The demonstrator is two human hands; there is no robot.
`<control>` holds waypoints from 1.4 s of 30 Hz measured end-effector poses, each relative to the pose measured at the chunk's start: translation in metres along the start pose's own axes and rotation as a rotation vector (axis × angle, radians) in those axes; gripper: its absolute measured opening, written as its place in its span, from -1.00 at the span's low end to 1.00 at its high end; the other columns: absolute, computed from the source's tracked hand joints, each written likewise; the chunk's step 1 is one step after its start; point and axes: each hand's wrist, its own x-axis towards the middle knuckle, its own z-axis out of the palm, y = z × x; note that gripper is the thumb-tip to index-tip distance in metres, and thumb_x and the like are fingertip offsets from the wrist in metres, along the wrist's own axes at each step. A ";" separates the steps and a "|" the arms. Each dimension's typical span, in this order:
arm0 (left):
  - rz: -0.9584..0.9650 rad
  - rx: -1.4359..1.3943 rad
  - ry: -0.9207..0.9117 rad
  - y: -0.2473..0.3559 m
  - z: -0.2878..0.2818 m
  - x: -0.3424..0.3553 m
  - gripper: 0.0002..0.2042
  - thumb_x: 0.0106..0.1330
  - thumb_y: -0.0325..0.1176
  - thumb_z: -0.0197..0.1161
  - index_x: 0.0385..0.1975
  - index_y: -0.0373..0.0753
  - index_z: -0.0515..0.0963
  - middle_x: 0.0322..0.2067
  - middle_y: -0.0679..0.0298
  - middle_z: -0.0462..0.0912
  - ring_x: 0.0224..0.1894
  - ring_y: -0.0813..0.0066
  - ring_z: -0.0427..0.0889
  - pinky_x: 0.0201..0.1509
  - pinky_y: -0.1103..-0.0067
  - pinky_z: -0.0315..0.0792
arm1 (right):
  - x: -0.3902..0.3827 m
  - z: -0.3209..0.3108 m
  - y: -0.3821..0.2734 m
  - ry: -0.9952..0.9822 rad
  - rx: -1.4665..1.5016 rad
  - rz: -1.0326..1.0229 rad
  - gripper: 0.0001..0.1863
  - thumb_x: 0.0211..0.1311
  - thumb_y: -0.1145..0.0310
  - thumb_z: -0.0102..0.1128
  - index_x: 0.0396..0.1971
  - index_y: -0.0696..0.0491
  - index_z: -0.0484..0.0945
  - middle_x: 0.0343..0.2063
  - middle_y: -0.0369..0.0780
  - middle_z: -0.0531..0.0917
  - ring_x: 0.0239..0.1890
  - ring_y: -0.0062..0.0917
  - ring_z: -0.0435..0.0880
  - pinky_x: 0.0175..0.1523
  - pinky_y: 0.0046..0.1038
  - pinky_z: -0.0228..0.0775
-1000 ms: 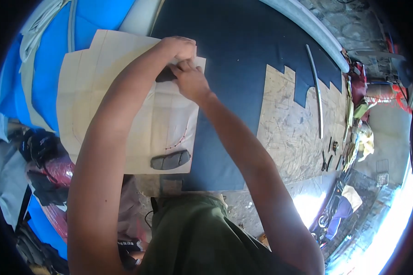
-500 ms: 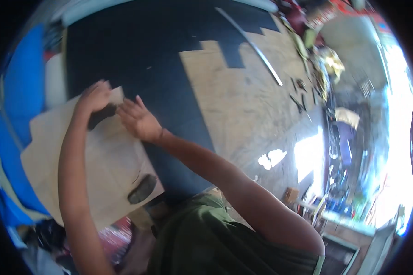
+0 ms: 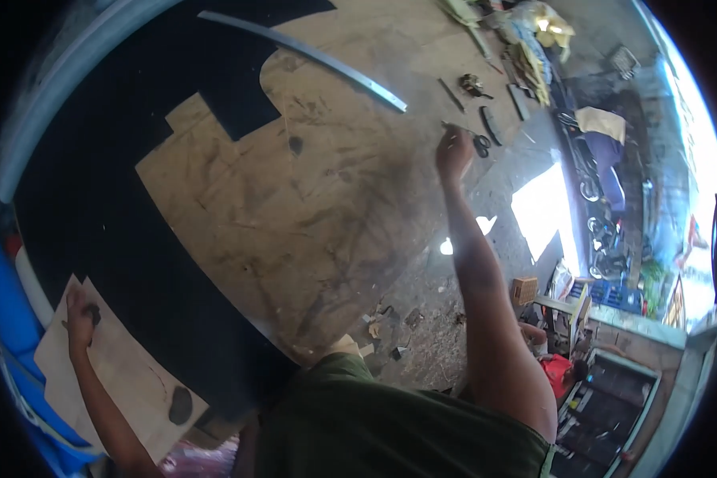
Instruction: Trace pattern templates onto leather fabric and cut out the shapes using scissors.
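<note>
A pale brown sheet, like a cut pattern, lies on dark sheet material at the lower left. My left hand rests on the pattern's far end, its fingers stretched forward. A dark, stone-like lump lies against that hand. Another dark oval lump sits on the pattern's near end. Across the table, my right hand is at a pair of scissors, partly covering them. Its fingers look bent but are small and blurred, so their grip is unclear.
A long metal straightedge lies across the table. Beyond my right hand are a dark curved tool, a dark bar and a small round object. A person in red is at the lower right.
My right hand has left the pattern and swung far right to the scissors. My left hand stays on the pattern. The view has turned toward the right.
</note>
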 end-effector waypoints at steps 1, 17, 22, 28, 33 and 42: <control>-0.069 -0.186 0.043 0.006 0.001 -0.007 -0.56 0.47 -0.49 0.15 0.34 -0.15 0.41 0.29 0.06 0.46 0.26 0.15 0.56 0.39 0.41 0.42 | 0.024 0.014 0.027 -0.068 -0.109 -0.004 -0.75 0.42 0.44 0.12 -0.01 0.00 0.70 -0.21 -0.13 0.73 -0.30 -0.29 0.69 -0.13 -0.25 0.56; -0.486 1.000 0.546 0.117 0.058 -0.201 -0.36 0.20 -0.64 0.11 0.35 -0.07 0.53 0.53 0.24 0.34 0.55 0.16 0.32 0.49 -0.18 0.27 | 0.171 0.043 0.073 -0.667 -0.384 0.001 -0.52 0.39 -0.02 0.13 -0.07 0.04 0.82 -0.15 -0.11 0.85 -0.18 -0.14 0.82 -0.11 -0.09 0.65; -0.154 0.751 0.544 0.069 0.079 -0.197 -0.50 0.17 -0.64 0.12 0.12 -0.17 0.69 0.28 0.20 0.65 0.27 0.13 0.60 0.39 0.22 0.45 | 0.148 0.044 0.072 -0.166 -0.013 0.061 -0.60 0.33 0.03 0.27 -0.24 0.09 0.81 -0.29 -0.09 0.83 -0.27 -0.21 0.80 -0.16 -0.18 0.64; 0.099 0.710 0.557 0.056 0.108 -0.233 -0.70 0.13 -0.60 0.19 -0.17 -0.17 0.70 -0.20 0.29 0.68 -0.08 0.28 0.61 0.07 0.45 0.48 | -0.087 -0.060 -0.199 -0.519 0.937 -0.010 -0.89 0.29 0.47 0.12 -0.42 -0.04 0.59 -0.55 -0.35 0.52 -0.53 -0.66 0.38 -0.38 -0.60 0.23; 0.156 0.479 0.670 0.024 0.127 -0.311 -0.73 0.14 -0.58 0.17 -0.19 -0.16 0.68 -0.23 0.29 0.64 -0.11 0.28 0.56 0.03 0.44 0.42 | -0.317 -0.169 -0.350 -1.134 1.340 -0.056 -0.78 0.08 0.60 0.29 -0.25 0.04 0.67 -0.38 -0.29 0.67 -0.43 -0.57 0.61 -0.27 -0.55 0.50; 0.161 0.490 0.655 -0.022 0.206 -0.407 -0.53 0.21 -0.40 0.32 0.19 -0.19 0.64 0.21 0.28 0.60 0.15 0.23 0.57 0.22 0.33 0.37 | -0.566 -0.219 -0.464 -1.412 1.187 -0.130 -0.86 0.02 0.55 0.41 -0.37 0.14 0.65 -0.61 -0.30 0.63 -0.60 -0.60 0.44 -0.41 -0.54 0.38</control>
